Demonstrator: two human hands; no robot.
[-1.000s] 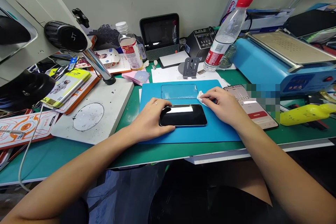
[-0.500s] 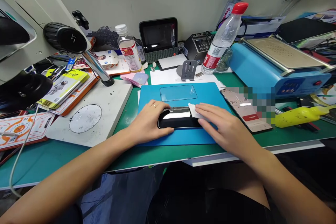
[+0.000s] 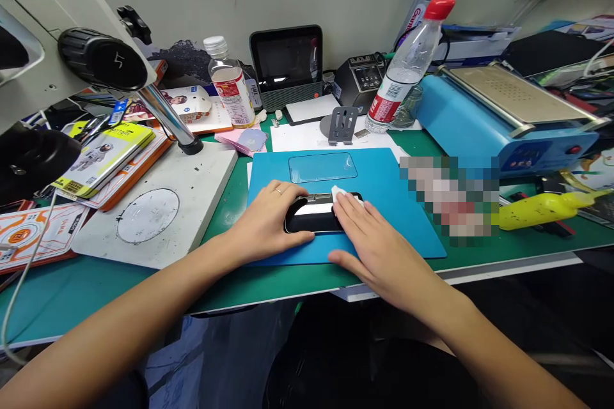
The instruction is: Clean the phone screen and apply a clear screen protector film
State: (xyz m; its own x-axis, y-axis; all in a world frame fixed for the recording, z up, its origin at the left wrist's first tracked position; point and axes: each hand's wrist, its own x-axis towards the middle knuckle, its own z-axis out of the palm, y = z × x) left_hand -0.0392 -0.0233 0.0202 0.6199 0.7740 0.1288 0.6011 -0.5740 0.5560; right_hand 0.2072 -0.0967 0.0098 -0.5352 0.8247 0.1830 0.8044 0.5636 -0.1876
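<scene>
A black glossy phone [image 3: 314, 222] lies on a blue mat [image 3: 384, 172], its screen reflecting a bright band. My left hand [image 3: 271, 217] grips the phone's left end between thumb and fingers. My right hand [image 3: 369, 233] presses a folded white wipe [image 3: 338, 193] on the phone's surface, fingers together over it and thumb apart. The right part of the phone is hidden under that hand. Behind the phone, a clear glass panel with a dark outline [image 3: 323, 167] lies flat on the mat.
A microscope stand [image 3: 192, 172] occupies the left. Behind the mat stand a juice bottle [image 3: 233, 92], a dark display [image 3: 288, 64], a grey phone holder [image 3: 343, 126] and a red-capped bottle [image 3: 393, 96]. To the right are a blue machine [image 3: 484, 121] and a yellow squeeze bottle [image 3: 542, 209].
My right hand has slid the white wipe leftward over the phone, and its thumb has spread away. My left hand keeps its hold. The camera view has shifted slightly.
</scene>
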